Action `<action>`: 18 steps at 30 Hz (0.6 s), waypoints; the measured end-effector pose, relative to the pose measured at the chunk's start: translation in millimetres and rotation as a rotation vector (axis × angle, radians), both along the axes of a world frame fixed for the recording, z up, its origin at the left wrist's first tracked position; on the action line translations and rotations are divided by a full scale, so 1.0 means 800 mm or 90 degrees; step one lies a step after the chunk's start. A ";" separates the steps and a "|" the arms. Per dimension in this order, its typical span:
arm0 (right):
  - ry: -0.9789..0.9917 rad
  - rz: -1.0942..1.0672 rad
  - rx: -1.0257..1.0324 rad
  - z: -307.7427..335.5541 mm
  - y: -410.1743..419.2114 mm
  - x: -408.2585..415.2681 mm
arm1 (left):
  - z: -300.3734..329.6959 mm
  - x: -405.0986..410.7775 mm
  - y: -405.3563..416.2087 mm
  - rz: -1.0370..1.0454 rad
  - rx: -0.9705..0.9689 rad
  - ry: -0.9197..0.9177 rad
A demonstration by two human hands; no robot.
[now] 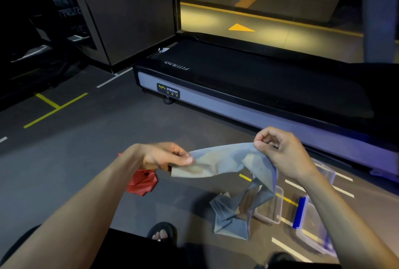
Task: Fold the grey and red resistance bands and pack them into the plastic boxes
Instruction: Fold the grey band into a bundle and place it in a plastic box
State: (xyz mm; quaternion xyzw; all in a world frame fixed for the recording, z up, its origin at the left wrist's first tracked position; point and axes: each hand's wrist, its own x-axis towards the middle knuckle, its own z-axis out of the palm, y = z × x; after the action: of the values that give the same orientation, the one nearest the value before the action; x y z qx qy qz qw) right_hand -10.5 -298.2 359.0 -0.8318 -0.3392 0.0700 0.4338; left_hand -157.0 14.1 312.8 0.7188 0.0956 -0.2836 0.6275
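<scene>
Gym floor [90, 156], treadmill [248, 87] behind, both hands [166, 156] pinching grey band [224, 163], red band [143, 182] beside, clear boxes [269, 208] below

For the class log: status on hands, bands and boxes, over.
Left hand and right hand pinch grey band, tail on floor. Red band crumpled, unpacked. Clear boxes open. Nothing blocking.

We have one view only, from a wide-angle camera worn on the head, looking forward and steeply down past our own forearms. The left hand [166, 156] and right hand [280, 150] sit close below the lens, near mid-frame. Beyond the grip lies the treadmill [259, 87]; beneath it the floor [86, 160]. Straight lines bow toward the frame's edges.
</scene>
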 end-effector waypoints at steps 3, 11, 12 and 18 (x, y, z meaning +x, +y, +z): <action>0.003 -0.003 -0.009 -0.004 -0.002 0.002 | 0.007 -0.003 0.003 -0.039 0.009 -0.004; 0.025 -0.016 -0.022 -0.010 -0.011 0.002 | 0.021 0.001 0.002 0.104 0.128 -0.166; 0.029 -0.016 -0.017 -0.011 -0.013 0.002 | 0.027 0.000 0.002 0.101 0.151 -0.200; 0.040 -0.005 0.041 -0.011 -0.017 -0.003 | 0.056 -0.002 0.005 0.194 0.160 -0.378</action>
State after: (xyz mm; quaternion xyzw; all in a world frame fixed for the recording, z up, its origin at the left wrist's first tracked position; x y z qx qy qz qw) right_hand -13.0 -311.7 350.5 -0.8161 -0.3242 0.0838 0.4710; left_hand -158.5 18.3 357.5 0.8190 0.0497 0.0483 0.5696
